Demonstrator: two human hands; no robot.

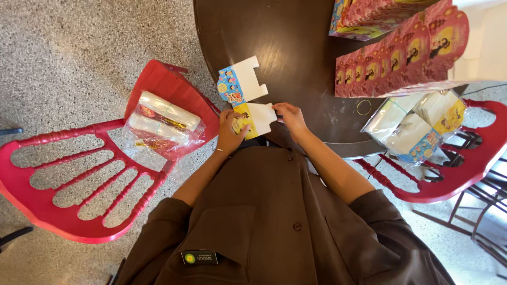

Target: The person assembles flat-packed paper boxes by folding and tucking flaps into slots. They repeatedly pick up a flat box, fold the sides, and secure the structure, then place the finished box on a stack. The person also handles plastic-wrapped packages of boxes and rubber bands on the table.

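A: Obs. 1, hands. What does each hold?

B: Left hand (231,133) grips the yellow-printed end of a flat cardboard box blank (254,119), fingers closed around its edge. Right hand (290,117) pinches the white end of the same blank, thumb and fingers together on the card. Both grips clamped on it.

A: Position of the blank?

B: At the near rim of the dark round table (285,58), just in front of the person's brown shirt (264,221). Held partly folded; whether it rests on the table, cannot tell.

A: Anything adjacent?

B: A second blank (240,82), blue print with white tabs, lies on the table just beyond the held one, nearly touching it.

A: Other stock?

B: Far right of the table: a row of pink printed boxes (401,55), overlapping. A yellow rubber band (363,107) lies near them. On the right red chair (465,174), clear bags of flat blanks (417,124). On the left red chair (68,179), a clear bag of packets (161,126), well apart from the hands.
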